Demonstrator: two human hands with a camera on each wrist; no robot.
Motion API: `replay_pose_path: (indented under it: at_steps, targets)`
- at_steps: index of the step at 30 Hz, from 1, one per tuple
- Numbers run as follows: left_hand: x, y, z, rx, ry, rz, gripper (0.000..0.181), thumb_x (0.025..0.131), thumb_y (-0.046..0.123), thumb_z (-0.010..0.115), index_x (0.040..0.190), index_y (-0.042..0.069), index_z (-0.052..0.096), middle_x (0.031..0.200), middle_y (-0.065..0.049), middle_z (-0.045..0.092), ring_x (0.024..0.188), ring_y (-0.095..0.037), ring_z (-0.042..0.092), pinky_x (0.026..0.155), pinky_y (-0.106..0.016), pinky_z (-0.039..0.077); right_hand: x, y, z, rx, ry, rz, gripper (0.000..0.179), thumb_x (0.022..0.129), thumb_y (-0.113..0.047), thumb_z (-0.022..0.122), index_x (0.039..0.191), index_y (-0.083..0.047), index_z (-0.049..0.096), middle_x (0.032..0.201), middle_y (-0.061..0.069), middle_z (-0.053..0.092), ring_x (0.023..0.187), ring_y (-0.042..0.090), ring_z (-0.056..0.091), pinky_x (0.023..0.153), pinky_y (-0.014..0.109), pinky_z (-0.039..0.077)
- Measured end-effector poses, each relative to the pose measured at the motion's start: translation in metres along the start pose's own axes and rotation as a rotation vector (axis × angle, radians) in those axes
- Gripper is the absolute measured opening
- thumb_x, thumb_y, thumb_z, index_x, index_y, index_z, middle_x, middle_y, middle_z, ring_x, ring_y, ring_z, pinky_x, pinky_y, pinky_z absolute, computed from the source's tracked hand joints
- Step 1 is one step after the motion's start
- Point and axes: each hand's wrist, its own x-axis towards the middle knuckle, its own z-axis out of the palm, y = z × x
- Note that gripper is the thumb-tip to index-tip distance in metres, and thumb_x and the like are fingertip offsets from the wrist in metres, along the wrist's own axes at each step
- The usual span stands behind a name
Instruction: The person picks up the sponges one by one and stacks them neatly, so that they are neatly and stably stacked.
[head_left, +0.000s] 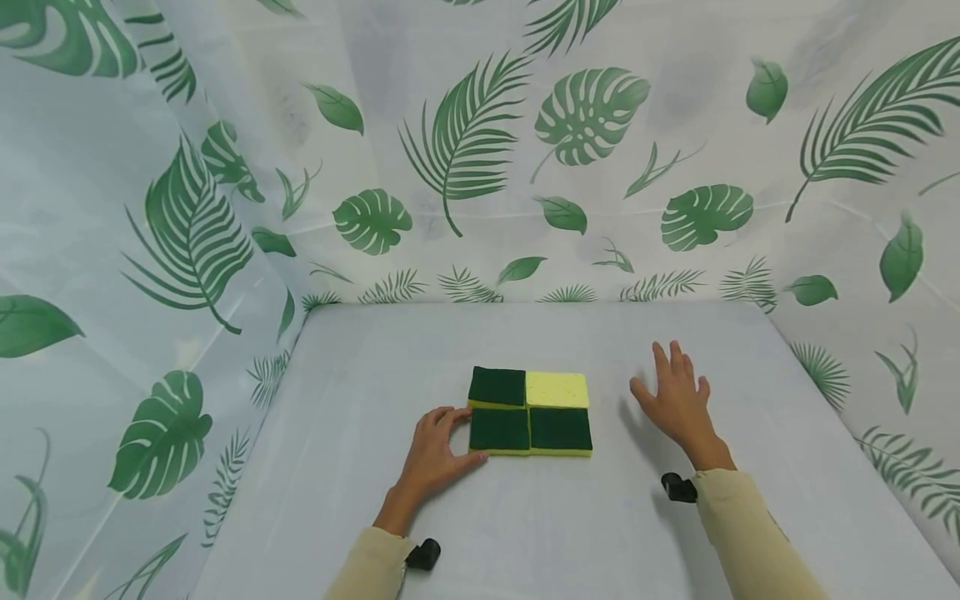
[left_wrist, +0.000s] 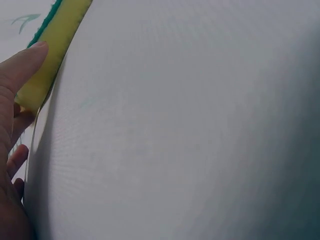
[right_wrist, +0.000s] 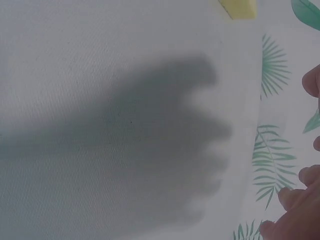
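Several two-layer sponges lie flat against each other in a block on the table. The front-left sponge (head_left: 499, 430), front-right sponge (head_left: 560, 429) and back-left sponge (head_left: 498, 387) show dark green scouring sides; the back-right sponge (head_left: 557, 389) has its yellow side up. My left hand (head_left: 433, 454) grips the front-left sponge at its left end, thumb against the near edge, forefinger by the far left corner. In the left wrist view the thumb (left_wrist: 30, 60) touches the sponge's yellow side (left_wrist: 57, 42). My right hand (head_left: 678, 400) hovers right of the block, fingers spread, holding nothing.
The sponges are on a white-covered table (head_left: 360, 358). A leaf-printed curtain (head_left: 480, 242) closes off the back, left and right sides. On each cuff sits a small black device, one by the left wrist (head_left: 424, 554) and one by the right (head_left: 678, 487).
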Motion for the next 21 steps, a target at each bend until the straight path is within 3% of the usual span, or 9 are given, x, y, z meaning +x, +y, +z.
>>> replay_pose_path:
  at_steps: [5, 13, 21]
  targets:
    - [0.003, 0.000, 0.000, 0.028, -0.007, 0.006, 0.075, 0.086, 0.050, 0.087, 0.146, 0.012, 0.063, 0.143, -0.012, 0.062, 0.139, -0.039, 0.047, 0.114, -0.064, 0.037, 0.003, 0.002, -0.003, 0.027, 0.020, -0.045, 0.080, 0.106, -0.031, 0.058, 0.164, 0.010, 0.023, 0.169, 0.039, 0.010, 0.154, 0.060, 0.011, 0.114, 0.084, 0.008]
    - [0.005, 0.004, -0.001, 0.038, -0.010, -0.015, 0.079, 0.086, 0.053, 0.086, 0.150, 0.013, 0.062, 0.148, -0.018, 0.056, 0.140, -0.042, 0.047, 0.112, -0.066, 0.040, 0.006, 0.004, -0.010, 0.058, 0.039, -0.084, 0.084, 0.105, -0.033, 0.061, 0.165, 0.009, 0.021, 0.170, 0.038, 0.012, 0.155, 0.058, 0.012, 0.116, 0.081, 0.004]
    - [-0.003, 0.002, 0.000, 0.051, -0.013, -0.026, 0.078, 0.086, 0.052, 0.085, 0.149, 0.013, 0.063, 0.148, -0.019, 0.056, 0.140, -0.044, 0.047, 0.110, -0.068, 0.041, 0.003, 0.001, -0.012, 0.076, 0.027, -0.089, 0.086, 0.104, -0.034, 0.064, 0.165, 0.009, 0.022, 0.170, 0.037, 0.012, 0.156, 0.056, 0.010, 0.117, 0.080, 0.002]
